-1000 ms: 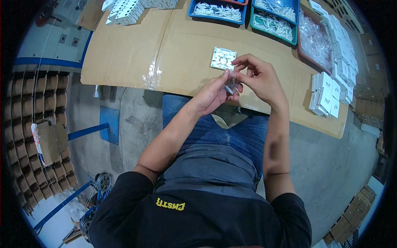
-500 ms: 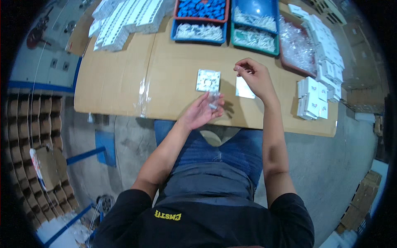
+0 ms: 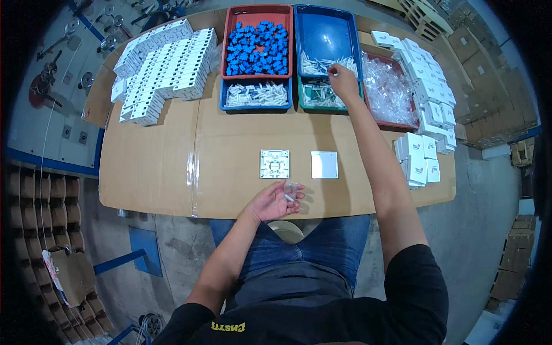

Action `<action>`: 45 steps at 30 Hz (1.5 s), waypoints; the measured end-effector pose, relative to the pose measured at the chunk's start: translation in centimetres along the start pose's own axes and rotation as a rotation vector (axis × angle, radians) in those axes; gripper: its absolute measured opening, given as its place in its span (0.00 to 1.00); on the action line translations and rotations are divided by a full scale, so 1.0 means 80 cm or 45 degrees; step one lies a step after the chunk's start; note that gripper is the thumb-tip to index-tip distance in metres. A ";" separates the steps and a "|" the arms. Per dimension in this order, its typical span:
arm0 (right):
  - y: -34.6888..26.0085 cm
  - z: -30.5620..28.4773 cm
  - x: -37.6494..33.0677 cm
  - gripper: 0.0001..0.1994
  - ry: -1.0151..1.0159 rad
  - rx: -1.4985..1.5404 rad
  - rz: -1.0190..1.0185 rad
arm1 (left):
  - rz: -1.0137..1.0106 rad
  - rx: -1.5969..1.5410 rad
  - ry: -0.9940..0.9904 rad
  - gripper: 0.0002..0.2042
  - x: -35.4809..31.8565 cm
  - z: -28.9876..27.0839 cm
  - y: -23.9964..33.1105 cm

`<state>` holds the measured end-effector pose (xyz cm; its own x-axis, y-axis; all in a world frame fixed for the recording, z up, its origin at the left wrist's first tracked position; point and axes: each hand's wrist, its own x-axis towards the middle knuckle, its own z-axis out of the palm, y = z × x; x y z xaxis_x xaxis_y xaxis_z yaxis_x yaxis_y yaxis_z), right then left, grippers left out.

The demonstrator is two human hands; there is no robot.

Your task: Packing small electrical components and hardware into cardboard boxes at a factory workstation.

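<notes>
Small white parts (image 3: 289,197) lie in your left hand (image 3: 275,202), which rests palm up at the near edge of the worktop (image 3: 230,184), fingers loosely curled around them and a clear little bag (image 3: 293,187). How many parts it holds is too small to tell, though one short piece points roughly away from you and to the left.

Just beyond that hand, two square plates lie side by side and apart near the middle of the worktop: a white base plate (image 3: 275,164) with moulded detail on the left, and a plain white cover (image 3: 324,164) on the right, both flat with edges square to the near edge.

Toward the right edge you have a cluster of small white boxes (image 3: 418,161), with more running up to the far right corner.

At the far edge stand five trays: a red tray (image 3: 258,39) of blue parts, a low blue tray (image 3: 256,95) of white sticks in front of it, a big blue tray (image 3: 328,34), a green tray (image 3: 319,96), and a red tray (image 3: 391,89) of clear bags. Your right hand (image 3: 344,81) reaches to the big blue tray, fingertips pinched on a white stick (image 3: 334,73) whose long axis runs across the tray.

At the far left corner sit rows of white boxes (image 3: 164,69).
</notes>
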<state>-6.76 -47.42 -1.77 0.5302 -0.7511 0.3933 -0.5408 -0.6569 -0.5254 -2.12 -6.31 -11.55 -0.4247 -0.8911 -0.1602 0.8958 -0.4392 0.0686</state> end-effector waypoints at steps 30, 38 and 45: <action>-0.094 -0.057 -0.056 0.08 -0.186 1.114 0.580 | -0.055 0.028 -0.016 0.30 0.000 -0.001 0.002; -0.195 -0.101 -0.221 0.08 -0.363 2.006 0.682 | -0.006 0.012 -0.113 0.29 0.000 -0.002 -0.003; -0.200 -0.111 -0.277 0.07 -0.417 1.986 0.786 | 0.145 0.089 -0.132 0.30 -0.005 -0.005 -0.011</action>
<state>-15.67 -20.88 4.63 0.7122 -0.6755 -0.1912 0.2958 0.5357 -0.7909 -2.67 -5.48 -11.97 -0.3355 -0.9409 -0.0455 0.9291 -0.3385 0.1491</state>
